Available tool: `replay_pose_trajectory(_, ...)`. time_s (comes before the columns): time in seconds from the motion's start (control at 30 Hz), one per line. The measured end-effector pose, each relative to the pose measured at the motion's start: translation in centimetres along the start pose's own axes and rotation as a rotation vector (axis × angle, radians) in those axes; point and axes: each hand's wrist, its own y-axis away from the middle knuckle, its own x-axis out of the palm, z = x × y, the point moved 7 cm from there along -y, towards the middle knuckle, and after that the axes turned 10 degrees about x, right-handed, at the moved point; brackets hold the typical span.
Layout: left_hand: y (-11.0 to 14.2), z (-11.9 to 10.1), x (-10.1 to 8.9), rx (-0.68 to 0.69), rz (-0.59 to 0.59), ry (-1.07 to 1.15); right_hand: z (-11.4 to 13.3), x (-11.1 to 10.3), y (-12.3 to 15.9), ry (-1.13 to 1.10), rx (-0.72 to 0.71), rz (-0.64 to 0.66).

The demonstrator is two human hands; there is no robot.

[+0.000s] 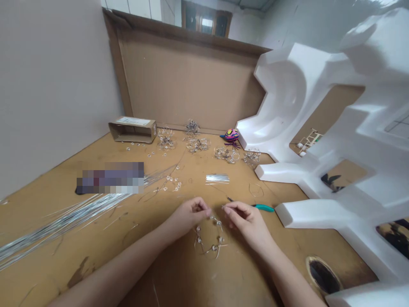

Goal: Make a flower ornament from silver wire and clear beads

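Note:
A ring of thin wire strung with clear beads (214, 247) hangs below my fingers, with loose wire ends sticking out at its lower side. My left hand (188, 217) pinches the ring's upper end between thumb and fingertips. A short gap to the right, my right hand (247, 219) is closed in a pinch; something tiny and pale shows at its fingertips, too small to name. Behind the right hand lie teal-handled pliers (264, 208), partly hidden by it. A stack of short straight wires (217, 178) lies beyond both hands.
Long wires (73, 221) stretch across the left side. Beaded wire pieces (198, 145) and loose beads lie toward the back, near a small cardboard box (132, 130) and a colourful striped object (231, 135). White foam packing (297, 213) borders the right; a hole (324, 276) is at front right.

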Motion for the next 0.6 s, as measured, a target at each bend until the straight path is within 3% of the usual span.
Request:
replay_pose_trajectory(0.07,0.1,0.2,0.3,-0.069,-0.003,0.160,0.3,-0.3,0.2,-0.023,0.010,-0.007)
replay_pose_trajectory(0.17,0.2,0.5,0.3,-0.108,-0.030,0.228,0.7,-0.3,0.5,-0.006,-0.008,0.016)
replay_pose_trajectory(0.5,0.1,0.5,0.6,-0.025,-0.055,0.163,1.5,0.6,0.8,0.322,-0.214,0.053)
replay_pose_trajectory(0.6,0.2,0.3,0.8,-0.009,-0.023,0.131,1.4,1.0,0.8,0.328,-0.195,0.121)
